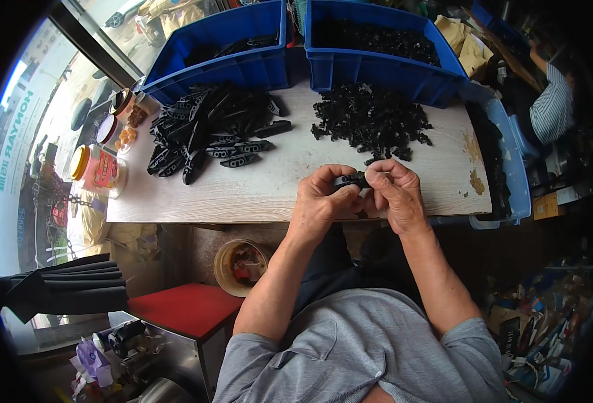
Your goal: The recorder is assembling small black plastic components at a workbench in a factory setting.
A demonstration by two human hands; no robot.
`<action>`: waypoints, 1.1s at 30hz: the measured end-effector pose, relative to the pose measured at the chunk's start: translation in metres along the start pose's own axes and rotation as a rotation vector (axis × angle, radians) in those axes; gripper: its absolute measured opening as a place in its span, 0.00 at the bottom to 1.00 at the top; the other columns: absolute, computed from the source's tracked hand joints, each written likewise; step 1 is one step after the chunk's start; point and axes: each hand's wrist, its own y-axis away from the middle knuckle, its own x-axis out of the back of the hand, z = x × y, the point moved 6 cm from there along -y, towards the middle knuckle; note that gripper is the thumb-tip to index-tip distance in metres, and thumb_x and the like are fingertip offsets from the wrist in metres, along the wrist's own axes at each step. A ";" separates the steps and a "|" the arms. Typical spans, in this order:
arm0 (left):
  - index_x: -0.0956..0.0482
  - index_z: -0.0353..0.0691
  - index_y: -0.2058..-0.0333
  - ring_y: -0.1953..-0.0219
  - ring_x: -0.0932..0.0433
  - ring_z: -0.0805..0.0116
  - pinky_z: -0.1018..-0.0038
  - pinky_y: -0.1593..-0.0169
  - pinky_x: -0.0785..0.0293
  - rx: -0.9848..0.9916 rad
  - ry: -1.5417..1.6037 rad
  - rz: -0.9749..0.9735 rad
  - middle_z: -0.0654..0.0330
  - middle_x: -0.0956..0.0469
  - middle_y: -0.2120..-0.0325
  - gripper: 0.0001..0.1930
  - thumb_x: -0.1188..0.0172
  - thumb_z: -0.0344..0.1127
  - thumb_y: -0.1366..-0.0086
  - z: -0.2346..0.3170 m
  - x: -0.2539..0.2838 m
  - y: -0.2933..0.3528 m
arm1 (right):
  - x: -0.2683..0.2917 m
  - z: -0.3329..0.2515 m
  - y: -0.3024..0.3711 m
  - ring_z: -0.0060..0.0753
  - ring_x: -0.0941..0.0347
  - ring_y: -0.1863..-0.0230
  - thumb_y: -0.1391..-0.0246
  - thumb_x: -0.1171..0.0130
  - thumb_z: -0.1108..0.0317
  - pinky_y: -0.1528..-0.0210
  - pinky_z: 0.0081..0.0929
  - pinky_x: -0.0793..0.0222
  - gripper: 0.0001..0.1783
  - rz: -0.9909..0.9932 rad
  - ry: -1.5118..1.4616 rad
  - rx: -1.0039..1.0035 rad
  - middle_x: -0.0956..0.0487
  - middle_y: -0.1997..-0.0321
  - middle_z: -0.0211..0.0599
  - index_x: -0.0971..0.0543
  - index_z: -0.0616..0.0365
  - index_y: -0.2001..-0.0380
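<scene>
Black is the narrow piece [347, 181] which the left hand [323, 196] pinches, above the near part of the table [256, 195]. The right hand [400, 196] has fingers closed at its end; whether they grip something, I cannot tell. Beyond lie long black pieces [199, 127] and small black parts [371, 122], before two blue bins [383, 71].

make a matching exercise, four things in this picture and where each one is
1. pile of long black pieces
2. pile of small black parts
3. yellow-lidded jar
4. single black piece

a. held in the left hand
b. on the table, before the right blue bin
c. at the table's left end
d. on the table, before the left blue bin

Pairs: 1-d, 2-b, 3-c, 4-a
</scene>
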 end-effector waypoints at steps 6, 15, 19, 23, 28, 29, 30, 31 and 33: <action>0.24 0.32 0.56 0.73 0.20 0.78 0.82 0.68 0.21 0.011 -0.047 0.007 0.62 0.20 0.72 0.11 0.39 0.26 0.37 0.000 -0.001 -0.001 | 0.002 0.000 -0.001 0.08 0.41 0.85 0.46 0.32 0.67 0.79 0.12 0.41 0.06 0.057 -0.031 0.002 0.30 0.85 0.16 0.18 0.56 0.67; 0.23 0.32 0.57 0.74 0.21 0.79 0.82 0.69 0.23 -0.015 -0.118 0.030 0.62 0.20 0.74 0.11 0.38 0.28 0.37 0.004 -0.003 0.000 | 0.002 0.000 -0.001 0.08 0.41 0.84 0.45 0.32 0.65 0.78 0.10 0.44 0.07 0.049 0.023 -0.008 0.26 0.80 0.17 0.18 0.55 0.67; 0.23 0.33 0.57 0.75 0.20 0.77 0.80 0.68 0.20 0.031 -0.111 0.045 0.62 0.20 0.75 0.11 0.38 0.30 0.37 0.004 0.000 -0.001 | 0.001 0.000 -0.002 0.09 0.38 0.84 0.46 0.31 0.66 0.81 0.12 0.42 0.07 0.041 0.025 -0.039 0.26 0.82 0.18 0.18 0.54 0.66; 0.22 0.34 0.62 0.76 0.20 0.75 0.78 0.68 0.18 0.065 0.001 0.110 0.62 0.21 0.75 0.08 0.38 0.33 0.36 0.003 -0.001 -0.002 | -0.002 -0.004 -0.002 0.11 0.35 0.85 0.46 0.31 0.66 0.83 0.13 0.41 0.08 0.040 0.044 -0.060 0.26 0.82 0.21 0.19 0.56 0.68; 0.22 0.34 0.64 0.76 0.21 0.75 0.77 0.69 0.19 -0.046 0.009 0.166 0.59 0.21 0.75 0.06 0.39 0.32 0.36 0.002 0.003 -0.003 | -0.011 -0.010 -0.002 0.10 0.39 0.86 0.47 0.33 0.59 0.83 0.12 0.42 0.13 0.048 0.146 -0.160 0.28 0.82 0.21 0.24 0.54 0.74; 0.22 0.34 0.65 0.77 0.21 0.75 0.78 0.70 0.19 -0.043 0.026 0.182 0.59 0.21 0.76 0.06 0.40 0.31 0.36 0.002 0.004 -0.002 | -0.010 -0.008 -0.003 0.11 0.40 0.87 0.47 0.33 0.57 0.84 0.13 0.41 0.15 0.043 0.188 -0.210 0.29 0.83 0.21 0.25 0.54 0.77; 0.22 0.34 0.65 0.77 0.21 0.75 0.78 0.70 0.19 -0.043 0.027 0.181 0.59 0.21 0.76 0.06 0.40 0.31 0.36 0.002 0.004 -0.001 | -0.010 -0.009 -0.004 0.11 0.40 0.87 0.47 0.33 0.57 0.84 0.13 0.41 0.15 0.044 0.188 -0.209 0.29 0.83 0.21 0.25 0.54 0.77; 0.22 0.34 0.65 0.77 0.21 0.75 0.78 0.70 0.19 -0.052 0.028 0.196 0.59 0.21 0.76 0.06 0.40 0.31 0.36 0.002 0.005 0.000 | -0.013 -0.008 -0.004 0.12 0.40 0.88 0.47 0.33 0.56 0.85 0.13 0.41 0.16 -0.012 0.200 -0.238 0.30 0.84 0.21 0.26 0.54 0.77; 0.22 0.34 0.65 0.77 0.21 0.74 0.78 0.70 0.19 -0.060 0.031 0.211 0.59 0.21 0.77 0.06 0.40 0.30 0.36 0.002 0.006 0.002 | -0.017 -0.005 -0.003 0.12 0.40 0.88 0.47 0.34 0.55 0.86 0.14 0.41 0.18 -0.067 0.212 -0.268 0.31 0.84 0.22 0.27 0.54 0.78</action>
